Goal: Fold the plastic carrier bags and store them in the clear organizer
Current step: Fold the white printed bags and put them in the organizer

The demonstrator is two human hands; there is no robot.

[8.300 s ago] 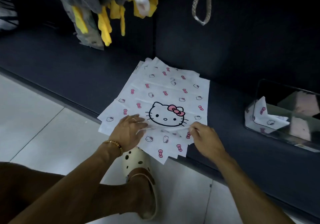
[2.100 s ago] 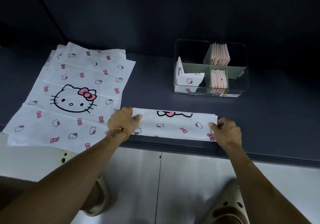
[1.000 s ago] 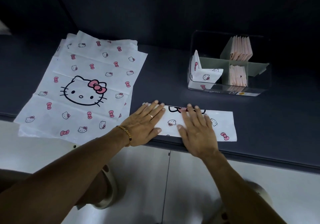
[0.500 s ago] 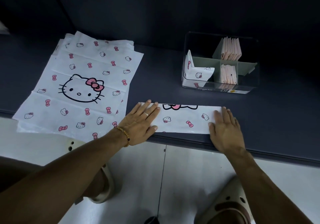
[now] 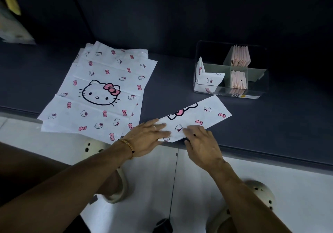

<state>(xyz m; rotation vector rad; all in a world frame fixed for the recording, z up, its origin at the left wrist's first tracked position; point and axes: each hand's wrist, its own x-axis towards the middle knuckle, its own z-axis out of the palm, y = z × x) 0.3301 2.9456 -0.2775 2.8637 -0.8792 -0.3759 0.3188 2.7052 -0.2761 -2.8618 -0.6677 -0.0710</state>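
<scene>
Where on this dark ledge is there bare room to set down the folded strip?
Bare ledge lies right of the folded strip, in front of the clear organizer. Another patch lies between the flat bag stack and the organizer. It is crowded at the front edge, where the left hand and right hand rest on the strip.

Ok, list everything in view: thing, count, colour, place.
folded bag strip: one, white with pink bows, slanted at the ledge's front edge
flat bags: a stack, count unclear, white with pink bows, left on the ledge
clear organizer: one, transparent, right rear
folded bags: white, organizer's left compartment
pink packets: two bundles, middle compartments
ledge: dark grey
clogs: two, cream, on the floor
left hand: flat on the strip's near end
right hand: pinching the strip's edge
</scene>
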